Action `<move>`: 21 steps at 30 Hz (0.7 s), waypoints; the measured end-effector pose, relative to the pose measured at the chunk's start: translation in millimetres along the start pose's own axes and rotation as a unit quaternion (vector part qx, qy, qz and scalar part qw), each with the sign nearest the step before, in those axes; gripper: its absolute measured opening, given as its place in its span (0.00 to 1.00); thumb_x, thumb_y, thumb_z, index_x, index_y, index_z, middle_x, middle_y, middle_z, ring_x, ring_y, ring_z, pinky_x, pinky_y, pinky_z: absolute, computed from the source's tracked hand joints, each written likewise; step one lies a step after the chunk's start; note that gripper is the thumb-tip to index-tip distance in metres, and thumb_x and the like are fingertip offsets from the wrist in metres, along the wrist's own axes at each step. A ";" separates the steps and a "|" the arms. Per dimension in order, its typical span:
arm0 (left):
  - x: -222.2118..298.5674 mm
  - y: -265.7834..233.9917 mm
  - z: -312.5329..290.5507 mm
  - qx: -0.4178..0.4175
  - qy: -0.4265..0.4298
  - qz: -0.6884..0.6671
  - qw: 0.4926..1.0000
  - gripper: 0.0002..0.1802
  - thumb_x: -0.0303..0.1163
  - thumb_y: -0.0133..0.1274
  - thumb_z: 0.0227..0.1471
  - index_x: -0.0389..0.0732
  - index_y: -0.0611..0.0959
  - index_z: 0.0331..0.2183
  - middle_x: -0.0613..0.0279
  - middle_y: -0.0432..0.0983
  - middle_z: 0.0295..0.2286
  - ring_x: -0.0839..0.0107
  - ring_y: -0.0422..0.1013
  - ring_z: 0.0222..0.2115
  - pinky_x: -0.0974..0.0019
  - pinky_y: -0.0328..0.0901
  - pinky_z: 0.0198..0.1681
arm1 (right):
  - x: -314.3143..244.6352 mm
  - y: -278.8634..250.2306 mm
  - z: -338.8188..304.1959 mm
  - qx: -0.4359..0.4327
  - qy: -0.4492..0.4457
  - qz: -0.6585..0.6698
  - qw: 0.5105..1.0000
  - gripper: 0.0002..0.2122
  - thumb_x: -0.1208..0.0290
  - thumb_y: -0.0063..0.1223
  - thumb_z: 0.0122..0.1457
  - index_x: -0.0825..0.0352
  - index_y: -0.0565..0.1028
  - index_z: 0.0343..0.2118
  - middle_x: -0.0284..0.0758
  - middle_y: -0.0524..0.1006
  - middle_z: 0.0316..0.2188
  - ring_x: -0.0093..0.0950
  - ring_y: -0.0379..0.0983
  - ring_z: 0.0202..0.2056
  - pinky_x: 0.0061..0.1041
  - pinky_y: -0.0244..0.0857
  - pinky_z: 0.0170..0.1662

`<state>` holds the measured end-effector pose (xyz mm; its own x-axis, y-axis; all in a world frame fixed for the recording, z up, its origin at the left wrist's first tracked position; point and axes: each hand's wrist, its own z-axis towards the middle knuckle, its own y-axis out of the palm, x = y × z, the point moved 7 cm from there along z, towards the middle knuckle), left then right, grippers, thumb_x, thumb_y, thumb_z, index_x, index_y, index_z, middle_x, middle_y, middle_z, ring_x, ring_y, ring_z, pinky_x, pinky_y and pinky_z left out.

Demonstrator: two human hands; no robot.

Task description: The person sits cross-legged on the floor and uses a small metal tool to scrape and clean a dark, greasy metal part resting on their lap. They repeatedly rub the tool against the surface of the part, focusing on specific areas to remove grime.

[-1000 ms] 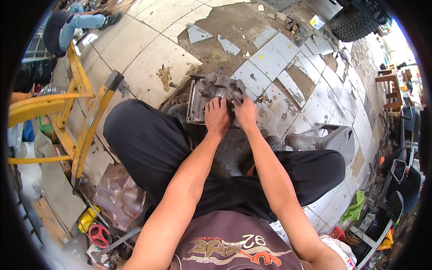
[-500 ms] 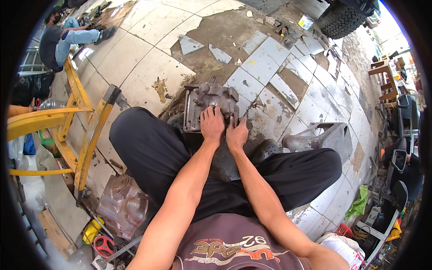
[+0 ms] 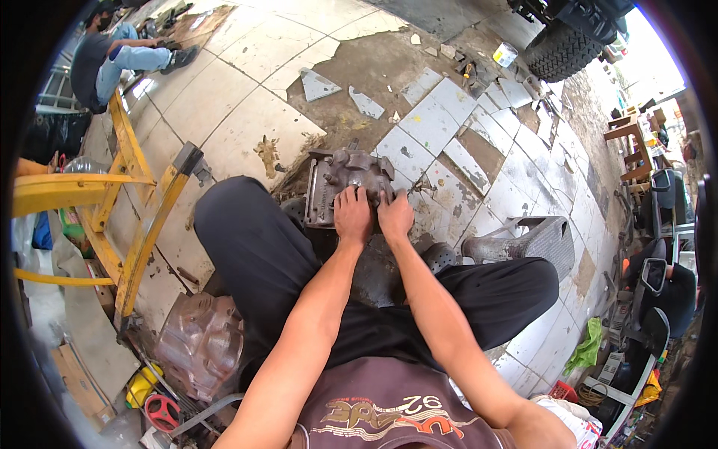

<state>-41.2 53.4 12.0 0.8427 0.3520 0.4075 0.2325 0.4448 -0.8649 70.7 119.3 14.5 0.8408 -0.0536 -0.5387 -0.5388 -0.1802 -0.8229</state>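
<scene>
A dark brown-grey cast metal housing (image 3: pixel 350 173), like a gearbox casing, rests on the floor between my feet. My left hand (image 3: pixel 353 218) grips its near side, the fingers laid together over the top face and the thumb hidden. Against the near right corner, my right hand (image 3: pixel 395 217) is closed with curled fingers. Whether a small part sits between those right fingertips, I cannot tell. The housing's underside is out of sight. Beside my left knee lies a second brownish metal casting (image 3: pixel 200 344), which neither hand touches.
A yellow metal stand (image 3: pixel 142 239) rises at my left. A grey plastic stool (image 3: pixel 523 243) lies on its side by my right knee. Broken floor tiles (image 3: pixel 430 112) spread ahead. A person (image 3: pixel 112 63) sits at the far left. Car mirrors (image 3: pixel 654 275) and clutter line the right.
Both hands stay at the housing, with the right fingers shifted slightly along its near right corner. The whole view has moved a little.
</scene>
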 end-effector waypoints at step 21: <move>22.4 -7.9 5.3 -0.018 0.003 -0.060 0.998 0.22 0.39 0.50 0.58 0.37 0.78 0.51 0.48 0.72 0.50 0.51 0.67 0.52 0.50 0.58 0.57 | -14.5 -203.8 34.7 -0.164 -0.149 -0.129 0.966 0.20 0.63 0.55 0.56 0.70 0.76 0.49 0.53 0.79 0.39 0.49 0.76 0.45 0.40 0.68 0.48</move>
<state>-26.8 62.1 29.4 0.8104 0.2937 0.5069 0.3491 0.4528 -0.8204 166.4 190.9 183.7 0.8660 0.3117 -0.3910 -0.2254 -0.4548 -0.8616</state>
